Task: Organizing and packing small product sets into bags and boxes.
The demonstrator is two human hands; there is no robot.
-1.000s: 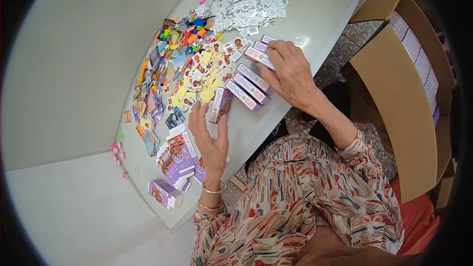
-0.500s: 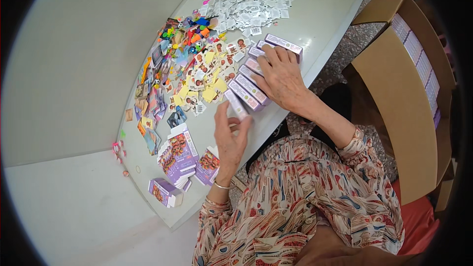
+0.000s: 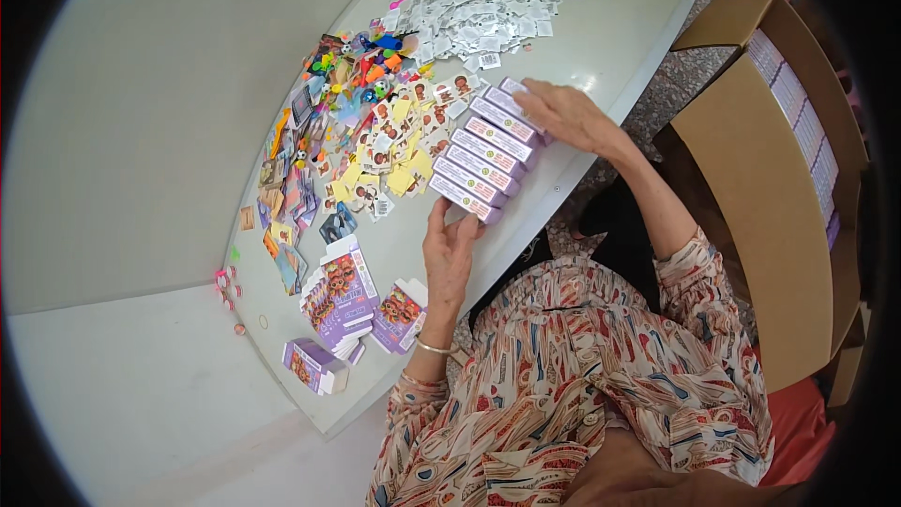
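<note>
A slanting row of small purple-and-white cartons (image 3: 488,145) stands side by side on the table in front of me. Against the near end of the row rests my left hand (image 3: 450,253), its fingers apart and touching the nearest carton (image 3: 465,199). At the far end my right hand (image 3: 572,117) lies with fingers stretched out along the last carton, partly covering it. The row sits between both hands. Flattened purple cartons (image 3: 343,296) with a picture print lie fanned near my left forearm, beside one boxed-up purple carton (image 3: 314,366).
Left of the row spread picture cards and yellow slips (image 3: 399,145), with a heap of small colourful toys (image 3: 366,66) beyond. Many white sachets (image 3: 483,14) are piled at the back. On my right stands an open cardboard box (image 3: 751,178) packed with cartons.
The carton by my left hand now lines up with the row's near end. My right hand has slid from atop the row to its far end, and the cartons stand closer together.
</note>
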